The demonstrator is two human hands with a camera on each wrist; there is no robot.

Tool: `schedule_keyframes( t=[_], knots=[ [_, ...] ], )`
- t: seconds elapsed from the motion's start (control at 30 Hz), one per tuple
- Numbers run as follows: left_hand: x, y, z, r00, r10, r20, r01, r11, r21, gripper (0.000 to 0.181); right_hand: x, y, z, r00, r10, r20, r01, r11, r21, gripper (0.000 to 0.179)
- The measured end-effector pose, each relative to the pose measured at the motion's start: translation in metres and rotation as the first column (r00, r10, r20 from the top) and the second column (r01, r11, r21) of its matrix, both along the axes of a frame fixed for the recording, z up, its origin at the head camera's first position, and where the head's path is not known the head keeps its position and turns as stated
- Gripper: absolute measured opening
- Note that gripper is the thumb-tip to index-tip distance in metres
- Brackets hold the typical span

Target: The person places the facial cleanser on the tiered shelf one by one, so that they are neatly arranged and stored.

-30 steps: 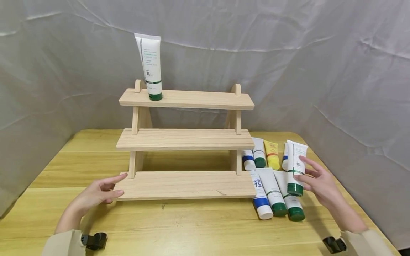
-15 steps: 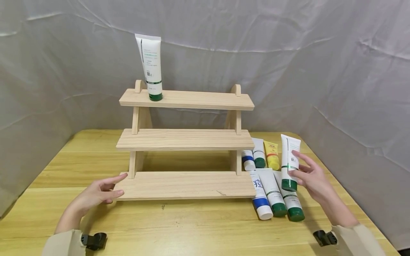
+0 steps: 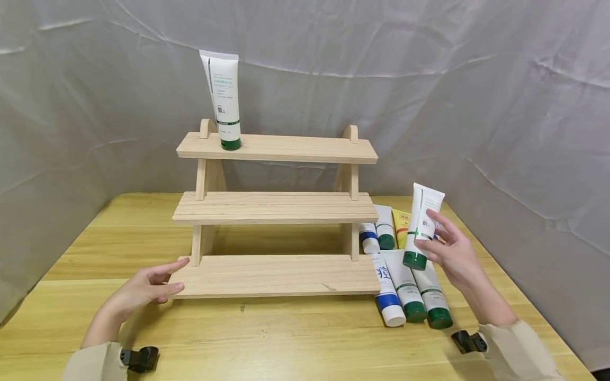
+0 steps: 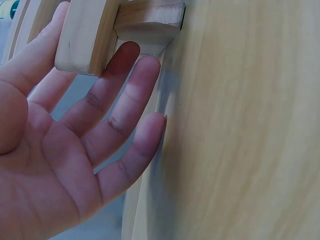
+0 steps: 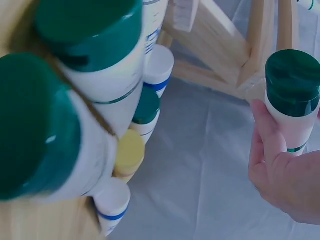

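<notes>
My left hand (image 3: 143, 288) holds the left end of the lowest board of a three-tier wooden display stand (image 3: 281, 275), thumb and index finger at the board. Its other fingers extend loosely beside the board's end in the left wrist view. My right hand (image 3: 452, 251) pinches a white squeeze tube (image 3: 424, 211) with a green cap, cap down and slightly tilted, raised above the tubes at the right. A similar white tube (image 3: 226, 100) stands on its green cap at the left of the top tier. In the right wrist view the held tube's green cap (image 5: 292, 82) faces the camera.
Right of the stand lie several tubes: a blue-banded one (image 3: 388, 299), two green-capped ones (image 3: 405, 286), a yellow one (image 3: 401, 225), and others behind, partly hidden by the stand. Grey cloth (image 3: 295, 32) hangs behind the wooden table (image 3: 267, 344).
My right hand has moved left and upward with the white tube, away from the table's right side. The left hand and the stand have stayed put.
</notes>
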State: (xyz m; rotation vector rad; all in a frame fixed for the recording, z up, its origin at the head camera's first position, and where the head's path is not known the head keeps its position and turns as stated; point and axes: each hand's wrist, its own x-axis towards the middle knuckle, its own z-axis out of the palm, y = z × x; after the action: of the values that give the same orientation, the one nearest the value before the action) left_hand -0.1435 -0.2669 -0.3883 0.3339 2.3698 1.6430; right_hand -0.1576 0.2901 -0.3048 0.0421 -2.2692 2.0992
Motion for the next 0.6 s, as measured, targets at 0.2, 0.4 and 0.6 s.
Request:
schedule_keyframes(
  t=[0.2,0.4,0.6],
  knots=[
    [0.0,0.0,0.0,1.0,-0.001,0.007,0.001,1.0,-0.009,0.052,-0.006,-0.011,0.007,1.0,-0.007,-0.023,0.007,1.0,0.004,0.073],
    [0.0,0.001,0.001,1.0,0.0,0.009,0.0,1.0,-0.015,0.054,-0.01,-0.022,0.019,0.999,-0.01,-0.048,0.009,0.999,-0.032,0.072],
    [0.0,0.0,0.001,1.0,0.005,0.012,-0.005,1.0,-0.015,0.053,-0.017,-0.033,0.032,0.998,-0.02,-0.057,0.016,0.998,-0.061,0.064]
  ],
)
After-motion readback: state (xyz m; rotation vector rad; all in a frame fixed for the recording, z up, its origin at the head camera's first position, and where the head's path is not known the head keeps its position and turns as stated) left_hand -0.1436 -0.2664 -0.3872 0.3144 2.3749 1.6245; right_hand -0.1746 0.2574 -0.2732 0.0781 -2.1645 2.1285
